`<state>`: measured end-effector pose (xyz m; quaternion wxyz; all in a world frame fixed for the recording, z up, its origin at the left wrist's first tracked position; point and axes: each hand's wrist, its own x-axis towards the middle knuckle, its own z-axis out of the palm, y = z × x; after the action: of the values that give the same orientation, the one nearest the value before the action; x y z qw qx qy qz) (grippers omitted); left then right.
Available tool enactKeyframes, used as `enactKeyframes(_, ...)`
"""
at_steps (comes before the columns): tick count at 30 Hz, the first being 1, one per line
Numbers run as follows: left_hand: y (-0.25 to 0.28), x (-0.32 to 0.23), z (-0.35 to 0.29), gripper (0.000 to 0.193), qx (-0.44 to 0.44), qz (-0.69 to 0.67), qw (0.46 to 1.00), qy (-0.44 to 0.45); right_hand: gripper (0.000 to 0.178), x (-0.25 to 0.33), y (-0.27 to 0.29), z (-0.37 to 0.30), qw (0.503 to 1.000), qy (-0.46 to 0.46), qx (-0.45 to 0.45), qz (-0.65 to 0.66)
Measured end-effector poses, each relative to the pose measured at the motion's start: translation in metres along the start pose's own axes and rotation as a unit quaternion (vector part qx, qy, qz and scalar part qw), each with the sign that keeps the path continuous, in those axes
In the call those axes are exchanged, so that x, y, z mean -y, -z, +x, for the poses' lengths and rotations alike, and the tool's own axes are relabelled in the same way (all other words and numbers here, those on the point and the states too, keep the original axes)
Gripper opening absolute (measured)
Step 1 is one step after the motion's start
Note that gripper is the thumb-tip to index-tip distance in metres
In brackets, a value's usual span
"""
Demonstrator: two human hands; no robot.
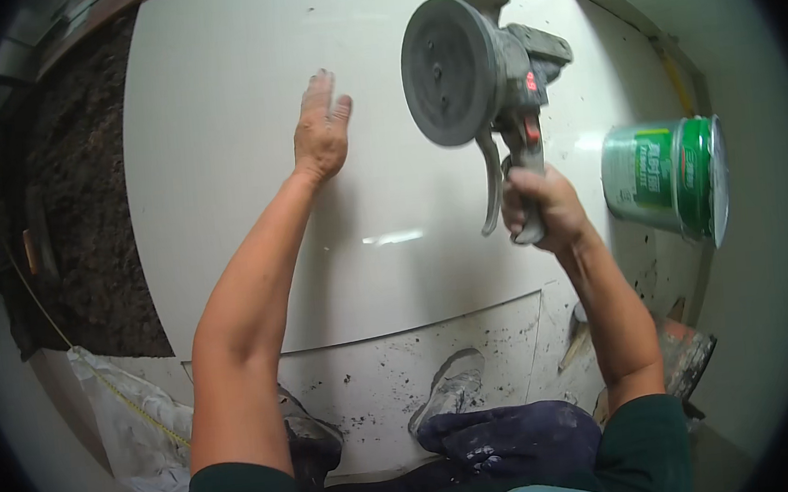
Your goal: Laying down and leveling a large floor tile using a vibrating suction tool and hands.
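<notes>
A large white tile point(221, 167) covers the middle of the floor. My left hand point(321, 136) is over it with fingers stretched out, holding nothing; whether the palm touches the surface I cannot tell. My right hand point(548, 201) is wrapped round the handle of a suction cup lifter point(450, 70), a grey tool with a round dark pad and a lever. It is held up off the tile, its pad turned to the left. Slight blur shows on the fingers of both hands.
Dark loose mortar point(85, 205) fills the strip left of the tile. A green and white bucket point(662, 179) stands at the right wall. White plastic sheeting point(140, 428) and a yellow tape measure point(139, 414) lie at lower left. A dirty tool point(685, 357) rests at lower right.
</notes>
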<state>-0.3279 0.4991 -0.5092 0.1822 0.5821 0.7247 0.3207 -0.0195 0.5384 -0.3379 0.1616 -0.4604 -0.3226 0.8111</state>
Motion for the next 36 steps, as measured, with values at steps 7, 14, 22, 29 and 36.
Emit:
enactKeyframes(7, -0.022, -0.207, -0.068, 0.074, 0.082, -0.848, 0.452, 0.264, 0.018, -0.048, 0.025, -0.093, 0.921, 0.07, -0.224, -0.31)
enactKeyframes(14, -0.001, -0.112, -0.095, 0.087, 0.305, -0.029, 0.935, -0.181, 0.016, -0.079, 0.063, -0.144, 0.882, 0.076, -0.38, -0.267)
enactKeyframes(22, -0.096, -0.086, 0.043, 0.093, 0.298, 0.183, 0.834, -0.427, 0.012, -0.131, 0.081, -0.17, 0.851, 0.05, -0.437, -0.289)
enactKeyframes(29, 0.142, 0.201, 0.133, 0.106, -0.021, 0.286, 0.916, 0.279, 0.027, -0.113, 0.038, -0.185, 0.852, 0.023, -0.375, -0.365)
enactKeyframes(36, 0.183, 0.217, 0.082, 0.09, -0.114, 0.34, 0.922, 0.149, 0.029, -0.042, -0.007, 0.002, 0.779, 0.223, -0.203, -0.549)
